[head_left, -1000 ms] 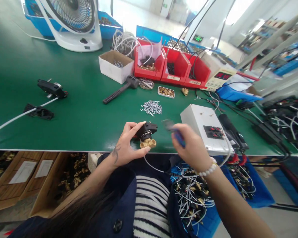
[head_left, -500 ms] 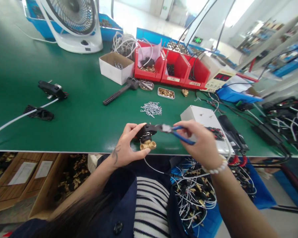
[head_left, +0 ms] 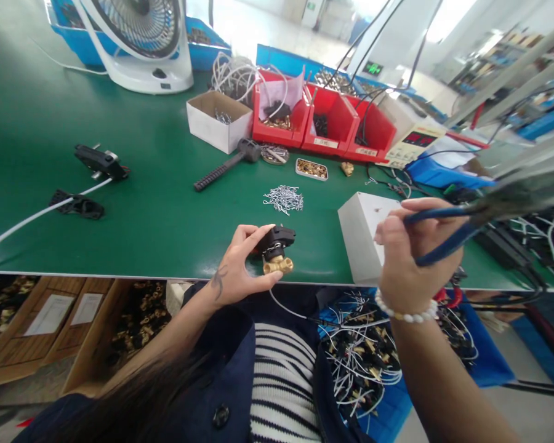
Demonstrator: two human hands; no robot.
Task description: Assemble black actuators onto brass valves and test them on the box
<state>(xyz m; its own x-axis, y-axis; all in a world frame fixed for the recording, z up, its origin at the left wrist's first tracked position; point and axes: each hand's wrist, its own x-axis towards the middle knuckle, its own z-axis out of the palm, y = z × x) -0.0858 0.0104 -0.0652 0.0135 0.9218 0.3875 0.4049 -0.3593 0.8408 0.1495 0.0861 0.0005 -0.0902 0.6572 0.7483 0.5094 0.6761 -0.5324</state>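
My left hand [head_left: 244, 261] grips a valve [head_left: 278, 264] with a brass body and a black plastic housing on top, near the front edge of the green table. A thin white cable hangs down from it. My right hand [head_left: 415, 252] is raised at the right, closed around the blue handles of a pair of pliers [head_left: 447, 231]. The pliers' jaws point right, blurred and away from the valve. Behind the valve lies a pile of small metal clips [head_left: 284, 199]. A grey-white box [head_left: 362, 237] stands just left of my right hand.
A black hammer [head_left: 226, 166], an open white carton [head_left: 219, 123] and red bins [head_left: 330, 120] line the back. Small brass parts fill a little tray [head_left: 311, 168]. At left lie a black device [head_left: 101, 161] and a fan [head_left: 152, 74]. Below the right edge, a blue crate [head_left: 392, 409] holds cabled valves.
My right hand has pulled the pliers away from the valve, moving up and to the right, with the jaws now turned right. My left hand still holds the valve in nearly the same place.
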